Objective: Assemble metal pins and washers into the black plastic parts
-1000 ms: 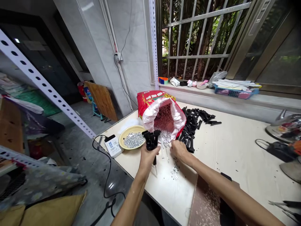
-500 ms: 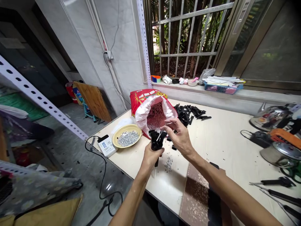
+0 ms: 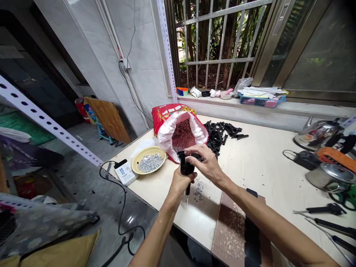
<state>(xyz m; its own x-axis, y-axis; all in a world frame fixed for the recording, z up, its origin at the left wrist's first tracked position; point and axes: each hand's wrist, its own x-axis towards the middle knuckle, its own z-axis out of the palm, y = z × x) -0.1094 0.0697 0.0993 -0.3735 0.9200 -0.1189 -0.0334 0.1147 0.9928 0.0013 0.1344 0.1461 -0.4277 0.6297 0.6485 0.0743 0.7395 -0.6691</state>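
Observation:
My left hand [image 3: 179,181] is wrapped round a black-handled tool [image 3: 187,168], held upright above the table's front edge. Its thin metal shaft points down below the fist. My right hand [image 3: 204,159] is at the top of the tool, thumb and forefinger closed against its black head; whatever small thing is between them is hidden. Just below, a small heap of silver metal bits [image 3: 198,191] lies on the table. Behind my hands is an opened red bag [image 3: 164,115] with a white lining, full of reddish-brown thin pieces. A yellow bowl [image 3: 135,166] of small silver parts sits to the left.
Black plastic pieces [image 3: 215,129] are piled beside the bag. A white box [image 3: 125,173] with a cable stands near the left edge. Several black-handled tools [image 3: 330,224], a lidded pot [image 3: 330,176] and a kettle [image 3: 314,137] are at right. Brown board [image 3: 229,226] lies under my right forearm.
My right fingers have closed in on the tool's head, hiding the silver piece seen there before. The tool stands more upright in my left hand. The view has shifted slightly.

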